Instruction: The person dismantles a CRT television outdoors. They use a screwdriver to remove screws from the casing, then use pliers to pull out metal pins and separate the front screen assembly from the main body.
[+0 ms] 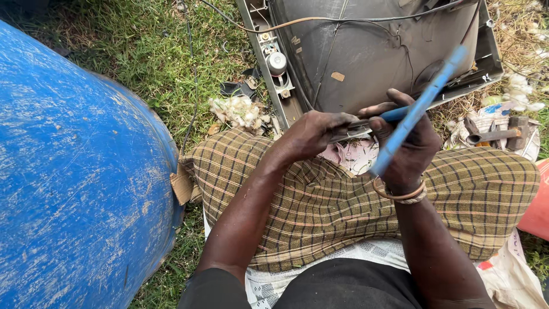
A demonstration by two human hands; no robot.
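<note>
A big blue barrel (80, 171) is seen filling the frame from seven to eleven o'clock, its scuffed side lying against the grass (154, 63). An opened television set (372, 51) is laid on the ground at twelve to one o'clock, its dark grey tube back turned up and thin wires (343, 20) draped across it. A checked cloth (343, 200) is spread over the lap at the centre, with newspaper (366, 252) tucked under it toward six o'clock.

The left hand (317, 134) is closed around the near end of a slim metal tool at the set's lower edge, just above centre. The right hand (409, 143) is wrapped around a blue tool handle (417, 109), which is held slanting from the centre up toward one o'clock, across the lower edge of the set. Whether the two hands hold one tool or two cannot be told. Bangles (403, 194) are worn on the right wrist.

A hammer (497, 134) is left on scraps at three o'clock, well apart from the hands. A clump of white fluff (237, 111) is lying on the grass at eleven o'clock, just beside the set's left edge. A red container's edge (537, 206) is seen at four o'clock.
</note>
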